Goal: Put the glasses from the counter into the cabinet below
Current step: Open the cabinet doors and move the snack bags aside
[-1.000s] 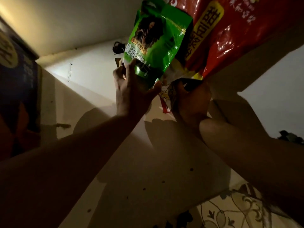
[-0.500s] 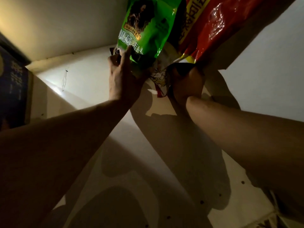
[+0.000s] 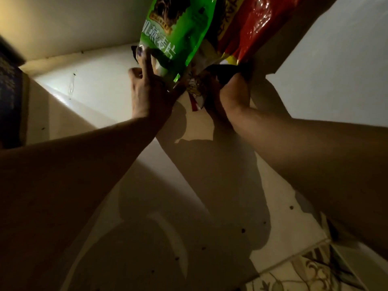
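A pale cabinet shelf (image 3: 109, 85) carries a green bag (image 3: 178, 32) beside a red bag (image 3: 258, 24).

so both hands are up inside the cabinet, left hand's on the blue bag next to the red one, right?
Nearly. The bag under the left hand is green, not blue; the head view shows it plainly. The rest holds: both hands are up inside the cabinet, the right hand too, and the green bag sits next to the red bag.
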Demonstrator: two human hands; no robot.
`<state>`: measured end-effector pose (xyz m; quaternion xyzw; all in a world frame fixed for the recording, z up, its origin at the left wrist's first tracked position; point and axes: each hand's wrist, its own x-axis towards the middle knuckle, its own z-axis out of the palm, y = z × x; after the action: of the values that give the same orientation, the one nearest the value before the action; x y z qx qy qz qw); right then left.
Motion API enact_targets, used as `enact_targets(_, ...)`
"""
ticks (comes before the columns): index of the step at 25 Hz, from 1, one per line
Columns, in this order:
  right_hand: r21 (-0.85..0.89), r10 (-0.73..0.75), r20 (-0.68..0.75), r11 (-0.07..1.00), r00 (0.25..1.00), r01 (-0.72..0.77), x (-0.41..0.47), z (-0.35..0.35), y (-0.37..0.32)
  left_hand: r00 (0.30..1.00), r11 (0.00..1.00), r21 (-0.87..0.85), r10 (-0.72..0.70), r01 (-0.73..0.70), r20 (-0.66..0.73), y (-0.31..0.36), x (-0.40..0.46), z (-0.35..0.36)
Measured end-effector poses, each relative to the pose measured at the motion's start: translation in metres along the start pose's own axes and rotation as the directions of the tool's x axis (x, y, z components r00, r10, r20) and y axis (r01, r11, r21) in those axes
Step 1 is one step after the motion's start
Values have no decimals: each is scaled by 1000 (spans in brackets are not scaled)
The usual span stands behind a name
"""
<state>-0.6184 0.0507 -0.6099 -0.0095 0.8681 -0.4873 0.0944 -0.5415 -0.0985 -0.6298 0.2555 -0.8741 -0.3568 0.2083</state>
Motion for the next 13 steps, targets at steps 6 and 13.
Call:
enact_targets(6,-161,-190,8,969,982,189,-51,10,28,995,992,125,-35,24,88,6,-64,-6)
enact_targets(13,-541,-323,328,706,888,457,-169,-32,83,976,953,295,-127,69,180,24,-180,-30)
